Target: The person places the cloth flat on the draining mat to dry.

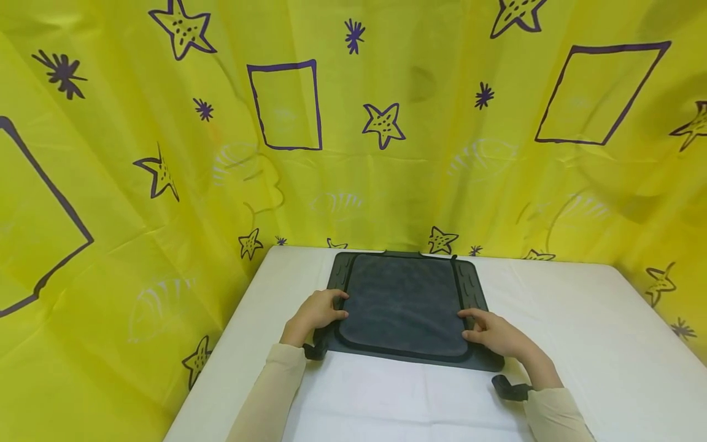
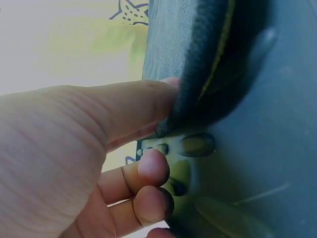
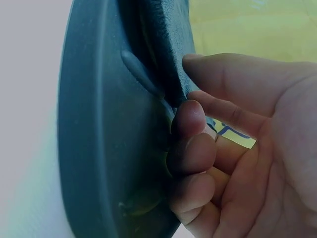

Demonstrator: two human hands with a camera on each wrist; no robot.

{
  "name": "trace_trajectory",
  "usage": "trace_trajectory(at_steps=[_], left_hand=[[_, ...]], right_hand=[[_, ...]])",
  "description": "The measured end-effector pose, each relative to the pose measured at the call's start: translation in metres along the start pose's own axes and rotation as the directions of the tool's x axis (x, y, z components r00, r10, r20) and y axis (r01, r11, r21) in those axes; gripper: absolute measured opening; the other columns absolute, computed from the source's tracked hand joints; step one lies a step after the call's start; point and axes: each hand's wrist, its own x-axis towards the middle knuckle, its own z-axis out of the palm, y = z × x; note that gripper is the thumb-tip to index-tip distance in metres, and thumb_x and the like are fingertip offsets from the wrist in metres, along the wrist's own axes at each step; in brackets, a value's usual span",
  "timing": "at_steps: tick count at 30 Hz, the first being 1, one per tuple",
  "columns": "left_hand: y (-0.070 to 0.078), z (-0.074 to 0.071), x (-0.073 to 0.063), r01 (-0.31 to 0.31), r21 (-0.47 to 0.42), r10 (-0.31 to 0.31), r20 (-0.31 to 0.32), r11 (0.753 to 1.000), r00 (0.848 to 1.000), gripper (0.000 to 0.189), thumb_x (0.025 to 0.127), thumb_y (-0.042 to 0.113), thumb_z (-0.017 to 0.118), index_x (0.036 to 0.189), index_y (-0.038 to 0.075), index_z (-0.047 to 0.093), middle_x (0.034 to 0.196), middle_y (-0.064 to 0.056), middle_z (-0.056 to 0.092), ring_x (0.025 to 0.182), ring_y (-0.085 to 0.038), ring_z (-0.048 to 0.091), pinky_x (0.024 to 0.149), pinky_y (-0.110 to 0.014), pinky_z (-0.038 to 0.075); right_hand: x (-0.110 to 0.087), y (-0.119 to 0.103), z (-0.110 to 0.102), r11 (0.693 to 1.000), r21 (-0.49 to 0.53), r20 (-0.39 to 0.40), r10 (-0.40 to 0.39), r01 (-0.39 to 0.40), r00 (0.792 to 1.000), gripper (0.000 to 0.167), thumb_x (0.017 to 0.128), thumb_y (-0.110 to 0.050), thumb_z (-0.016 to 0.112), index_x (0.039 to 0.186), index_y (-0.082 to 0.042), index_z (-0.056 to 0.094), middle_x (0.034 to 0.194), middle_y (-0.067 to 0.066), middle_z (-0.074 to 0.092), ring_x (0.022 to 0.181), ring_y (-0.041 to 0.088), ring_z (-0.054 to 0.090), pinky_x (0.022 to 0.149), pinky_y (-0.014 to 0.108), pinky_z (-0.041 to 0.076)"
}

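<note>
A dark grey fabric mat (image 1: 405, 304) with a black edge lies on a larger dark board (image 1: 474, 285) with raised bumps along its sides. At the mat's left edge my left hand (image 1: 316, 310) pinches the fabric between thumb and finger; the other fingers (image 2: 153, 168) curl loosely by the bumps. My right hand (image 1: 497, 334) pinches the opposite edge in the same way, its thumb (image 3: 228, 79) against the fabric. Both wrist views show the mat's edge (image 3: 171, 44) standing slightly off the board. The mat's underside is mostly hidden.
The board lies near the far edge of a white-covered table (image 1: 574, 313). Behind and to the sides hangs a yellow curtain (image 1: 409, 184) printed with stars and squares. A black strap piece (image 1: 510, 388) sticks out at the right wrist, another (image 1: 316, 350) at the left.
</note>
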Motion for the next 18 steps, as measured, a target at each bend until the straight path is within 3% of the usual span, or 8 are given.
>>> trace_trajectory(at_steps=[4,7,9,11,14,18], left_hand=[[0.002,0.000,0.002,-0.008,0.001,0.008,-0.005,1.000,1.000,0.041,0.090,0.023,0.079,0.129,0.013,0.069,0.124,-0.013,0.073,0.104,-0.024,0.068,0.090,-0.043,0.055],[0.003,0.000,0.003,-0.026,-0.006,0.026,0.000,1.000,1.000,0.037,0.093,0.022,0.075,0.129,0.012,0.069,0.093,-0.012,0.075,0.077,-0.017,0.061,0.071,-0.034,0.051],[0.003,0.001,0.004,-0.040,-0.011,0.040,-0.002,0.999,0.999,0.035,0.095,0.021,0.072,0.128,0.011,0.069,0.071,-0.007,0.066,0.064,-0.013,0.051,0.061,-0.029,0.043],[0.002,0.002,0.005,-0.044,-0.010,0.044,-0.015,0.999,0.999,0.034,0.096,0.021,0.070,0.129,0.011,0.069,0.060,-0.002,0.054,0.058,-0.012,0.046,0.056,-0.027,0.038],[0.001,0.001,0.007,-0.037,-0.001,0.037,-0.078,0.999,0.996,0.032,0.096,0.021,0.069,0.127,0.012,0.069,0.063,0.004,0.052,0.058,-0.010,0.048,0.054,-0.025,0.038],[-0.002,-0.003,0.009,-0.028,0.022,0.032,-0.212,0.999,0.977,0.031,0.096,0.021,0.070,0.127,0.013,0.069,0.078,-0.002,0.062,0.068,-0.016,0.056,0.060,-0.031,0.045]], right_hand=[[0.001,0.004,-0.003,1.000,0.012,0.015,-0.001,0.001,1.000,0.051,0.098,-0.021,0.067,0.142,0.002,0.052,0.076,0.002,0.052,0.063,0.013,0.048,0.056,0.026,0.039],[-0.002,0.007,-0.005,0.999,0.033,0.027,0.003,-0.004,1.000,0.051,0.099,-0.022,0.066,0.142,0.002,0.052,0.075,0.002,0.052,0.063,0.014,0.049,0.057,0.027,0.041],[-0.004,0.008,-0.006,0.999,0.045,0.040,-0.001,0.000,0.999,0.051,0.100,-0.022,0.065,0.142,0.002,0.051,0.075,0.002,0.052,0.063,0.015,0.050,0.057,0.028,0.041],[-0.005,0.009,-0.008,0.998,0.055,0.054,-0.016,0.013,0.998,0.051,0.101,-0.023,0.064,0.143,0.003,0.050,0.075,0.003,0.052,0.063,0.015,0.051,0.058,0.028,0.043],[-0.005,0.011,-0.012,0.997,0.067,0.048,-0.040,0.037,0.998,0.050,0.102,-0.022,0.062,0.143,0.004,0.049,0.075,0.003,0.051,0.062,0.014,0.051,0.058,0.028,0.044],[-0.008,0.014,-0.022,0.998,0.047,-0.041,-0.038,0.040,0.998,0.046,0.103,-0.021,0.060,0.140,0.004,0.052,0.076,0.004,0.051,0.063,0.012,0.049,0.058,0.027,0.043]])
